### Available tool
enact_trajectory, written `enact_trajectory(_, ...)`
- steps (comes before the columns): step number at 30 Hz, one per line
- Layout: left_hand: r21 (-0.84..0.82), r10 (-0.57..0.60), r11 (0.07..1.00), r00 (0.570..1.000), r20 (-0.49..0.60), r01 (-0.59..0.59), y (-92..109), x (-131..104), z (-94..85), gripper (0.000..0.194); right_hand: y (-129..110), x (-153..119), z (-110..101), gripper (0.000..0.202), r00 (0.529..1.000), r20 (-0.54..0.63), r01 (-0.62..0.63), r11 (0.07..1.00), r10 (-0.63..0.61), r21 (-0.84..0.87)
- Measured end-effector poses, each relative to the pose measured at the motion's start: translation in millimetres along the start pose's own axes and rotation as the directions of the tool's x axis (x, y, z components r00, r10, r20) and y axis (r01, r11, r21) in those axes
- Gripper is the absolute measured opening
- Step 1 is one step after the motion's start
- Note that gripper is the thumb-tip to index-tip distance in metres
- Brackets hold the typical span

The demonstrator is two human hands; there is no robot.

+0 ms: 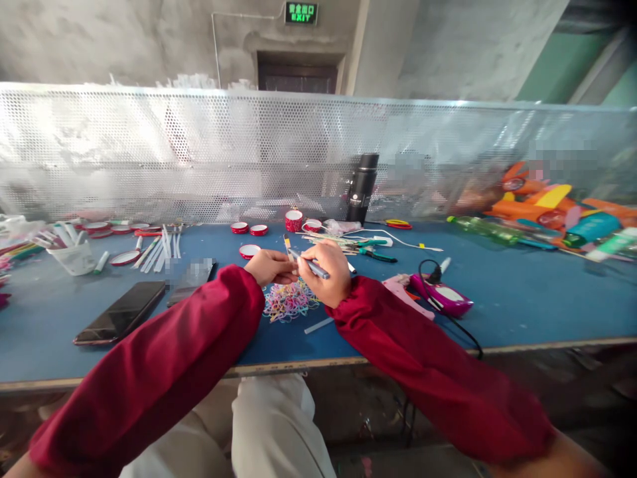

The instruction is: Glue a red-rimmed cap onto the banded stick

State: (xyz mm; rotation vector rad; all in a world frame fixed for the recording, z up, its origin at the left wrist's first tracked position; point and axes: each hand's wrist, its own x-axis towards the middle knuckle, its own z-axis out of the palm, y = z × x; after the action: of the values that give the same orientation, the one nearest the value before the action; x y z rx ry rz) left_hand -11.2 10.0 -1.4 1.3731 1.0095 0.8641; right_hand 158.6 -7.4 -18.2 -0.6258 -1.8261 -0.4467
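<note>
My right hand [328,269] is closed around a grey pen-shaped tool [318,269], which slants up and to the left. Close against it, my left hand [273,267] has its fingers pinched together; what they hold is too small to make out. A thin piece with a yellowish part and a dark tip [287,243] sticks up between the hands; which hand holds it I cannot tell. Just below both hands lies a heap of small pastel-coloured elastic bands [289,303]. A translucent stick [318,326] rests to the right of the heap.
Two phones [122,312] and a white cup of pens [72,257] are at left. Small red-rimmed lids [249,251] sit beyond my hands, near a black bottle [362,188]. Pliers [377,255], a pink glue gun [405,295] and a magenta device with a cord [442,297] lie right.
</note>
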Motion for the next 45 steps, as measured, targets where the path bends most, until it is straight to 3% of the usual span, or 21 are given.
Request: enact_trajectory(45,-0.031,-0.003,1.000,0.999,-0.040,0.001,2.9,-1.1,0.7,0.025,0.9,-1.9,0.9,0.009,1.000,-0.013,-0.018,0.999,0.018,-0.033)
